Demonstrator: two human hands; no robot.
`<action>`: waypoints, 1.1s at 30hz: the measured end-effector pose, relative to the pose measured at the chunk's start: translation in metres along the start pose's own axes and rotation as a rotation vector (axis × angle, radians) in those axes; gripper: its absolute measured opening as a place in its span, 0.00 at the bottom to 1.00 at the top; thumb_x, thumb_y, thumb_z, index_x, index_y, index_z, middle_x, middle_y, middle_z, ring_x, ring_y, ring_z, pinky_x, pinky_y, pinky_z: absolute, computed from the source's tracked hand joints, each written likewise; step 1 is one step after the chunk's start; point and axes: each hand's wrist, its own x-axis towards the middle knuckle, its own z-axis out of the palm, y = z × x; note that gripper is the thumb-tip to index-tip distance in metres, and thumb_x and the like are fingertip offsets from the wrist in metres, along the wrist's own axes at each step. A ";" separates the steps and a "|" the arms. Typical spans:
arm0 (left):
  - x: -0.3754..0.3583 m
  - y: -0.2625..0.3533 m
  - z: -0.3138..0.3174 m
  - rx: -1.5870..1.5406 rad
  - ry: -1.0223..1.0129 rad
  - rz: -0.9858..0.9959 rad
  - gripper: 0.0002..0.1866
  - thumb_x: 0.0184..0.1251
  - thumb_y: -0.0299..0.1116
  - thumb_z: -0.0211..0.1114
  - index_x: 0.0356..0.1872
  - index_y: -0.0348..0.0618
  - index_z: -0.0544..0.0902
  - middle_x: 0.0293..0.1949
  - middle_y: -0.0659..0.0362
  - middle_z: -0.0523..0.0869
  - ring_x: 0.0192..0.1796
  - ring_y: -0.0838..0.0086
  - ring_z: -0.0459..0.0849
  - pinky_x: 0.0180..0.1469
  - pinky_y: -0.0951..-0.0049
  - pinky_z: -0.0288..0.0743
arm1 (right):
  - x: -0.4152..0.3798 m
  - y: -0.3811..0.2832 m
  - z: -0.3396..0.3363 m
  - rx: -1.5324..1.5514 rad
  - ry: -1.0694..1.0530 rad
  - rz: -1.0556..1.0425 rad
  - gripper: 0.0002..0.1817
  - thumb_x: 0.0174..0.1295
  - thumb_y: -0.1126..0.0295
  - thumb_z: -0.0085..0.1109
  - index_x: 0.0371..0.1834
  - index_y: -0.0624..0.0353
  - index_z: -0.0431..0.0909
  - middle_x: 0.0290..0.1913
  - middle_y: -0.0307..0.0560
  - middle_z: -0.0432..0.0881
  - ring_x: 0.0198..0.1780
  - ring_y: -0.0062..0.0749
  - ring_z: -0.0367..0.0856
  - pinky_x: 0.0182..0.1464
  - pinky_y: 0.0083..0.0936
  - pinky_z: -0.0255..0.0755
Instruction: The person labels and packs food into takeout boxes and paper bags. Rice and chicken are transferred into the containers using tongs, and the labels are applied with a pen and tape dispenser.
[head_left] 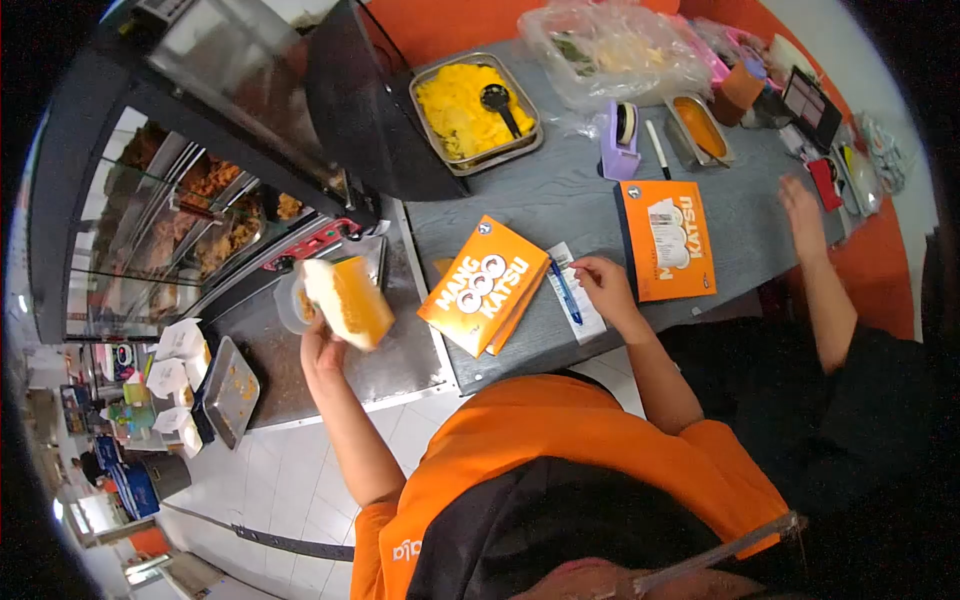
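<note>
A black glass-fronted display cabinet (240,130) with fried pieces inside fills ten o'clock. The grey table (565,212) spreads from twelve round to three. At twelve o'clock on it sits a steel tray (500,157) of yellow food, a black ladle (495,97) resting in it. Near the middle lie orange "Mang Katsu" boxes (470,295), one overlapping another; a similar lone box (690,265) lies flat between two and three o'clock. At nine o'clock, the orange-and-white box (362,300) is lifted over the dark counter (400,345), its contents too blurred to tell. The left hand (322,352) is closed round its lower end. At three o'clock the right hand (605,285) has loosely bent fingers beside a white slip (589,326); whether they pinch anything I cannot tell. A co-worker's hand (798,212) hovers farther toward half past two. Smallest, a blue pen (566,293) lies on the slip.
</note>
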 end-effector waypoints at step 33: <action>-0.025 -0.063 -0.048 0.144 0.612 0.482 0.14 0.70 0.32 0.48 0.54 0.42 0.64 0.48 0.55 0.75 0.44 0.70 0.78 0.36 0.71 0.78 | 0.148 -0.166 0.244 -0.512 -1.409 0.232 0.17 0.53 0.57 0.60 0.21 0.61 0.80 0.20 0.41 0.80 0.18 0.23 0.76 0.21 0.21 0.72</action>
